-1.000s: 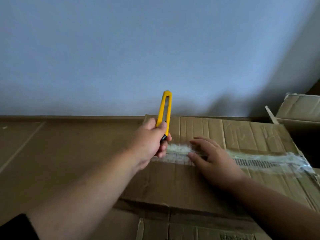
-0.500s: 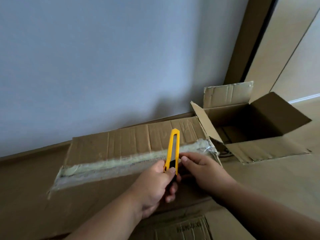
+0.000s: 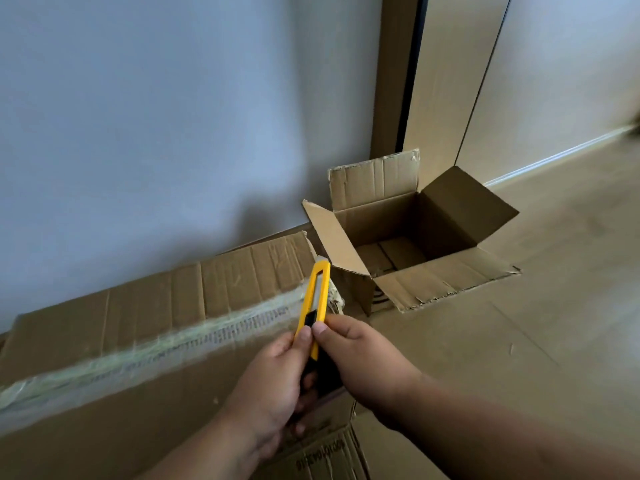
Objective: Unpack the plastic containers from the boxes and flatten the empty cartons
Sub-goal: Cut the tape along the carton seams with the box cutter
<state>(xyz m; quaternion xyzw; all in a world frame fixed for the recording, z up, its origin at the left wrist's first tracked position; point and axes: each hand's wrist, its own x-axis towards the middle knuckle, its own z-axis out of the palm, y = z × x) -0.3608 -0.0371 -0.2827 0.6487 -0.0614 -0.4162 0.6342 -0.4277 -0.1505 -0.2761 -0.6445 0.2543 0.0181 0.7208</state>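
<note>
A long closed carton lies along the wall, its top seam covered by a strip of clear tape. Over its right end I hold a yellow utility knife upright. My left hand grips the knife's handle from below. My right hand pinches the knife's black slider between thumb and fingers. No blade shows at the tip. To the right stands an open carton with all flaps spread; its inside looks bare, with only the cardboard bottom showing. No plastic containers are visible.
A flat piece of printed cardboard lies on the floor under my hands. A grey wall runs behind the cartons, with a door frame at the right. Wooden floor stretches to the right.
My view swung right, bringing the open carton into sight. My right hand left the taped seam and came onto the knife. The knife moved from the carton's middle to its right end.
</note>
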